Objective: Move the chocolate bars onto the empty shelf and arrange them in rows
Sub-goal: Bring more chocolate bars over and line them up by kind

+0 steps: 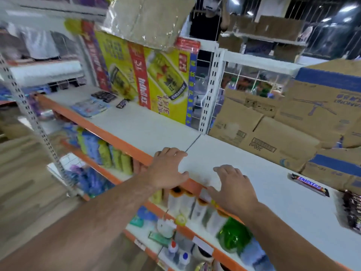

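- Snickers bar (310,184): one, brown wrapper with blue lettering, lying flat on the white shelf board (146,126) to my right. It sits just in front of the cardboard boxes and well apart from both my hands.
- Dark-wrapped bars, heap (352,212): at the right edge of view on the same board, near the Snickers bar. They are cut off by the frame and the brand is not legible.
- Dark-wrapped bars, far group (104,96): several side by side at the far left end of the board, too blurred to read. One single dark bar (122,103) lies just beside them, close to the yellow carton.
- Blue packets (89,108): flat, near the shelf's front edge, beside the far group.
- My left hand (168,169): palm down, fingers spread and slightly bent over the orange front rail (109,132), holding nothing.
- My right hand (232,188): palm down, fingers spread, over the front of the board, holding nothing. I cannot tell whether either hand touches the surface.
- Yellow Red Bull carton (156,75): standing at the back of the board, left of the white perforated upright (212,90).
- Cardboard boxes (273,133): brown, some with blue tape, stacked along the back right.
- Lower shelf: white containers with orange lids (181,200) and a green bottle (233,234), below my hands.
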A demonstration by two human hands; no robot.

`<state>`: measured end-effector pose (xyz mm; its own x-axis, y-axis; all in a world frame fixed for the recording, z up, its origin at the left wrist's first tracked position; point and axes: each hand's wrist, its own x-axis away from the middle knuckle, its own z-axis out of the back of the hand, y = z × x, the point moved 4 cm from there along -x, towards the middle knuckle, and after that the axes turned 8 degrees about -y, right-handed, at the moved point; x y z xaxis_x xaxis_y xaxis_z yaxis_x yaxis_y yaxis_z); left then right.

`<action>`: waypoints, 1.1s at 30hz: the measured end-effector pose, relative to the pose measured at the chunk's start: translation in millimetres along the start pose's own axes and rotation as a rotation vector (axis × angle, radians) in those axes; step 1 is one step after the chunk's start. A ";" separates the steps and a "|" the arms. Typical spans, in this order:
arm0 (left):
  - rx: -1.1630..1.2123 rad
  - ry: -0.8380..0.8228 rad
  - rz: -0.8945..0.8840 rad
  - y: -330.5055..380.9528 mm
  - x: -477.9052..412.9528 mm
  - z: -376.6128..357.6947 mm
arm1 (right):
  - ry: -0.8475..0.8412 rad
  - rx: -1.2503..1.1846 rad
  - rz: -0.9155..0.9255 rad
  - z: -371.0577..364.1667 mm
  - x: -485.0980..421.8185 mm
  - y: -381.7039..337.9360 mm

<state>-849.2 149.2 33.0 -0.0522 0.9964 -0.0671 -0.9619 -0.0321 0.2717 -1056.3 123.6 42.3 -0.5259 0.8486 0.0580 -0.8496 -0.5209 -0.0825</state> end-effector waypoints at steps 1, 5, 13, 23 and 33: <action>0.000 0.002 0.002 -20.3 0.8 6.7 | -0.011 0.002 0.011 -0.9 -12.0 -20.1; 0.009 -0.043 0.007 -110.4 2.0 32.9 | -0.007 -0.031 0.023 -3.2 -64.4 -106.6; -0.017 -0.033 0.087 -262.6 5.4 77.5 | -0.061 -0.043 0.092 -12.1 -158.8 -251.3; 0.020 -0.034 0.167 -382.8 -36.5 94.9 | -0.100 -0.022 0.162 -21.9 -273.7 -322.5; -0.023 -0.006 0.238 -481.6 -133.9 124.5 | -0.147 -0.079 0.208 -25.9 -429.0 -348.5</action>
<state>-345.6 41.0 30.7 -0.2769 0.9609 0.0016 -0.9285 -0.2680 0.2570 -533.5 -56.6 20.3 -0.6941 0.6984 0.1746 -0.7198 -0.6691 -0.1851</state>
